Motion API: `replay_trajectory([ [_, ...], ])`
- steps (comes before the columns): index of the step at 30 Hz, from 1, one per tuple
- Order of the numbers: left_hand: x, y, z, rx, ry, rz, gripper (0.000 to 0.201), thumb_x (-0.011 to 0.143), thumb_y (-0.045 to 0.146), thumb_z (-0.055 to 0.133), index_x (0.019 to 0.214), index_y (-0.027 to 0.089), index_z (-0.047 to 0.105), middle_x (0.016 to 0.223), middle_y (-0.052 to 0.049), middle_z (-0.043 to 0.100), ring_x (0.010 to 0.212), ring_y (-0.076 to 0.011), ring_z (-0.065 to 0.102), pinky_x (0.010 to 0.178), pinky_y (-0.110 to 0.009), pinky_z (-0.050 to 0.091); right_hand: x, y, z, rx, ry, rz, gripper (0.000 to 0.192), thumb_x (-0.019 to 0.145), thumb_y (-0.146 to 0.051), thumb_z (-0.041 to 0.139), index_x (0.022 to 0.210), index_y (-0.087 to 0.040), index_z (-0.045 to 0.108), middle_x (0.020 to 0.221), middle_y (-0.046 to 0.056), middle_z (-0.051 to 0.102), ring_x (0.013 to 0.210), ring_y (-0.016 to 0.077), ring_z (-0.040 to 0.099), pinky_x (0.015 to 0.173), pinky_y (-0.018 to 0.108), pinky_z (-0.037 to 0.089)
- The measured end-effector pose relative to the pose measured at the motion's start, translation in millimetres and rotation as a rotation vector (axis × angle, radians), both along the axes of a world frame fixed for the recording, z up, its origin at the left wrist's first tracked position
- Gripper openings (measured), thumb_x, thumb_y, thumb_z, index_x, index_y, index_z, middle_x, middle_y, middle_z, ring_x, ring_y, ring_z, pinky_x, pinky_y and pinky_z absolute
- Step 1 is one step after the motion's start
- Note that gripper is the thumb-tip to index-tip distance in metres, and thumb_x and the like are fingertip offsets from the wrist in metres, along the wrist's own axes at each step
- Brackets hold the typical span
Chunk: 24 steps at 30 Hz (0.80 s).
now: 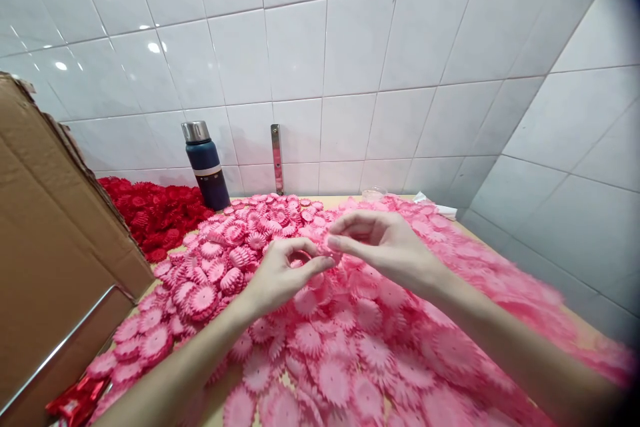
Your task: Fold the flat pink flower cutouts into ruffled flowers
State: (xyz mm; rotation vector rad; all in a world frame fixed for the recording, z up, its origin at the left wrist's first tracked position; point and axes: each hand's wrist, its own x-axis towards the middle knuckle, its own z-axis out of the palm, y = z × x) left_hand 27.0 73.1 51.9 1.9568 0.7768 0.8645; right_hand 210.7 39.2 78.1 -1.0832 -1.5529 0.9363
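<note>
my left hand (290, 273) & right hand (385, 243) are up in front of me, tips nearly meeting over the worktop (220, 390). right thumb + fingers pinched on a pink frilly pc (325, 247), mostly hidden; left thumb & index curved into a ring, tips close tog. by the same pc, can't tell if they grip it too.

pink discs w/ jagged edges (333, 380) spread under both hands & twd me; thicker pink stacks (203, 300) piled on the left. red frilly pcs (160, 213) heaped behind, btwn a cardboard box (60, 200) & a dk blue flask (207, 177), upright w/ silver lid. metal strip (277, 160) at the tiled wall (350, 47), clear tub (374, 193) near the back edge, shiny red wrapper (77, 403) bottom left.
</note>
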Motion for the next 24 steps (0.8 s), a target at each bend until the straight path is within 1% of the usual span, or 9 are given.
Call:
replay_trajectory([
  [2, 0, -1, 1.6, 0.022, 0.048, -0.004, 0.028, 0.083, 0.037, 0.064, 0.069, 0.013, 0.065, 0.067, -0.002, 0.062, 0.065, -0.012, 0.053, 0.063, -0.025, 0.04, 6, 2, -0.9, 0.065, 0.047, -0.151, 0.024, 0.071, -0.035, 0.077, 0.083, -0.017, 0.066, 0.078, 0.006, 0.072, 0.073, 0.0188, 0.068, 0.068, 0.029, 0.054],
  [4, -1, -2, 3.2, 0.024, 0.095, -0.028, 0.029, 0.084, 0.036, 0.063, 0.067, 0.013, 0.065, 0.067, -0.002, 0.062, 0.065, -0.012, 0.054, 0.063, -0.024, 0.04, 13, 5, -0.8, 0.073, 0.069, -0.273, 0.032, 0.069, -0.036, 0.079, 0.092, -0.018, 0.065, 0.077, 0.006, 0.073, 0.073, 0.0202, 0.069, 0.068, 0.03, 0.054],
  [6, 0, -3, 3.6, 0.024, 0.114, -0.032, 0.03, 0.085, 0.036, 0.061, 0.067, 0.013, 0.065, 0.068, -0.002, 0.063, 0.066, -0.0125, 0.055, 0.063, -0.025, 0.041, 19, 7, 0.3, 0.028, 0.049, -0.294, 0.041, 0.067, -0.037, 0.08, 0.102, -0.019, 0.065, 0.074, 0.006, 0.074, 0.072, 0.0215, 0.07, 0.068, 0.032, 0.054],
  [9, -1, -1, 2.5, 0.048, 0.12, -0.012, 0.026, 0.085, 0.035, 0.061, 0.073, 0.014, 0.069, 0.074, -0.005, 0.068, 0.07, -0.015, 0.059, 0.066, -0.026, 0.044, 22, 7, 2.1, 0.019, -0.009, -0.232, 0.034, 0.067, -0.037, 0.08, 0.093, -0.018, 0.07, 0.077, 0.007, 0.075, 0.073, 0.0222, 0.07, 0.068, 0.032, 0.055],
  [11, -2, 0, 2.6, 0.071, 0.114, 0.019, 0.02, 0.08, 0.033, 0.067, 0.084, 0.015, 0.072, 0.087, -0.007, 0.072, 0.081, -0.0182, 0.063, 0.074, -0.028, 0.047, 19, 6, 1.9, 0.031, -0.039, -0.196, 0.027, 0.068, -0.038, 0.079, 0.083, -0.017, 0.072, 0.078, 0.008, 0.074, 0.072, 0.022, 0.07, 0.066, 0.031, 0.055],
  [14, -3, 1, 6.1, 0.049, 0.088, 0.043, 0.029, 0.075, 0.036, 0.072, 0.097, 0.017, 0.071, 0.105, -0.008, 0.071, 0.097, -0.0214, 0.063, 0.086, -0.031, 0.047, 13, 5, -0.5, 0.026, -0.066, -0.149, 0.025, 0.07, -0.04, 0.076, 0.079, -0.016, 0.071, 0.076, 0.007, 0.073, 0.068, 0.0204, 0.068, 0.058, 0.028, 0.053],
  [18, -1, 1, 9.3, -0.083, -0.018, -0.003, 0.028, 0.084, 0.039, 0.063, 0.095, 0.015, 0.07, 0.096, -0.007, 0.071, 0.087, -0.0179, 0.064, 0.078, -0.028, 0.048, 4, 2, -3.7, 0.017, -0.127, -0.04, 0.02, 0.076, -0.036, 0.071, 0.076, -0.016, 0.072, 0.071, 0.005, 0.072, 0.063, 0.0168, 0.065, 0.052, 0.024, 0.048],
  [21, -1, 2, 6.4, -0.191, -0.104, -0.053, 0.025, 0.082, 0.036, 0.066, 0.089, 0.013, 0.068, 0.087, -0.005, 0.069, 0.078, -0.0149, 0.063, 0.072, -0.025, 0.048, -1, 0, -4.9, 0.033, -0.151, 0.016, 0.016, 0.08, -0.031, 0.068, 0.077, -0.015, 0.072, 0.072, 0.005, 0.071, 0.063, 0.0151, 0.065, 0.054, 0.023, 0.048],
  [24, -2, 4, 3.8, -0.241, -0.121, -0.036, 0.026, 0.078, 0.036, 0.071, 0.081, 0.011, 0.065, 0.079, -0.004, 0.066, 0.071, -0.0132, 0.06, 0.068, -0.025, 0.046, -2, 0, -6.3, 0.014, -0.068, 0.082, 0.018, 0.082, -0.033, 0.067, 0.081, -0.016, 0.072, 0.076, 0.005, 0.073, 0.068, 0.0159, 0.067, 0.06, 0.025, 0.052],
])
